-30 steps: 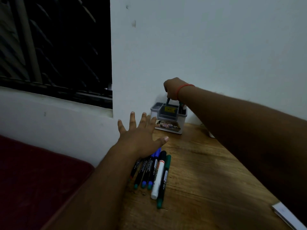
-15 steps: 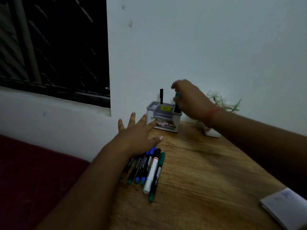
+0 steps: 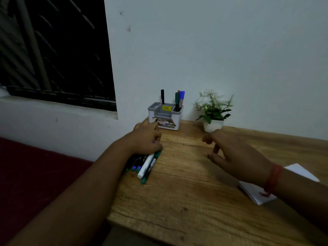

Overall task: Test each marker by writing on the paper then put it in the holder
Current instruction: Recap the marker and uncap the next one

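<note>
Both hands hover near the holder (image 3: 166, 115): left hand (image 3: 145, 137) curled over the loose markers (image 3: 144, 165), grip unclear; right hand (image 3: 236, 155) relaxed, empty, above the desk (image 3: 186, 201).

I see 4 markers (image 3: 178, 100) upright in the grey holder (image 3: 166, 115); more markers (image 3: 145, 165) lie bunched on the table's left edge; white paper (image 3: 255, 192) lies right.

A dim white wall (image 3: 230, 50) filled the frame's upper right, a dark, seemingly barred window (image 3: 53, 50) the upper left.
</note>
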The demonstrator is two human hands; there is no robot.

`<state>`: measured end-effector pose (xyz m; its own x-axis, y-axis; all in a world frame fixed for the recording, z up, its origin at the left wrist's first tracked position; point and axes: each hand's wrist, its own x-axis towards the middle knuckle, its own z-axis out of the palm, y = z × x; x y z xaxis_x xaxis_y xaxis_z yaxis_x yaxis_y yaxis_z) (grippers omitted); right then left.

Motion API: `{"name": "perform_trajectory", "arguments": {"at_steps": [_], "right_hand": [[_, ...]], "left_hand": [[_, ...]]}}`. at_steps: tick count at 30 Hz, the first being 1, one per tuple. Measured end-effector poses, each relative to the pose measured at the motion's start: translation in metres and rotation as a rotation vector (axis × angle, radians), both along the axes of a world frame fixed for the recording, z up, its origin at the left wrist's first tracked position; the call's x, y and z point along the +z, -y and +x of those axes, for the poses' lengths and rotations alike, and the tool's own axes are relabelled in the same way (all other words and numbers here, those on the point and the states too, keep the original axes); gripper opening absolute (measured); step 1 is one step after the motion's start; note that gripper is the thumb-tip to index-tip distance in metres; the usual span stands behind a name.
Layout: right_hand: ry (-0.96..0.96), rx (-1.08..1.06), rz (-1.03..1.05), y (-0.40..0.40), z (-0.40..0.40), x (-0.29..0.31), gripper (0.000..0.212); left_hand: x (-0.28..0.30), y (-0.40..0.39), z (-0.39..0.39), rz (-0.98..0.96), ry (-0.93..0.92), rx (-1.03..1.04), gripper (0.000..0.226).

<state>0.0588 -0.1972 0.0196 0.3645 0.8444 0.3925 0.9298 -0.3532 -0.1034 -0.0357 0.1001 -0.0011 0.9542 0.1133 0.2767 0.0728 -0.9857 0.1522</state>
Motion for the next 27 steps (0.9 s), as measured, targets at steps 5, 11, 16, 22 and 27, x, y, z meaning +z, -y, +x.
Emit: {"name": "perform_trajectory", "arguments": {"at_steps": [5, 11, 16, 22, 27], "right_hand": [[-0.026, 0.002, 0.03, 0.046, -0.005, 0.002, 0.039], [-0.125, -0.069, 0.114, 0.077, 0.01, -0.012, 0.026], [-0.165, -0.064, 0.134, 0.086, 0.021, -0.011, 0.023], [-0.183, -0.018, 0.102, 0.085, 0.021, -0.015, 0.022], [-0.199, -0.012, 0.091, 0.082, 0.017, -0.017, 0.022]], "left_hand": [[0.008, 0.014, 0.01, 0.167, -0.098, 0.094, 0.031], [0.02, 0.035, 0.027, 0.309, -0.334, 0.243, 0.035], [0.035, 0.039, 0.03, 0.255, -0.502, 0.414, 0.044], [0.03, 0.058, 0.032, 0.261, -0.562, 0.434, 0.049], [0.037, 0.089, 0.042, 0.172, -0.296, 0.332, 0.032]]}}
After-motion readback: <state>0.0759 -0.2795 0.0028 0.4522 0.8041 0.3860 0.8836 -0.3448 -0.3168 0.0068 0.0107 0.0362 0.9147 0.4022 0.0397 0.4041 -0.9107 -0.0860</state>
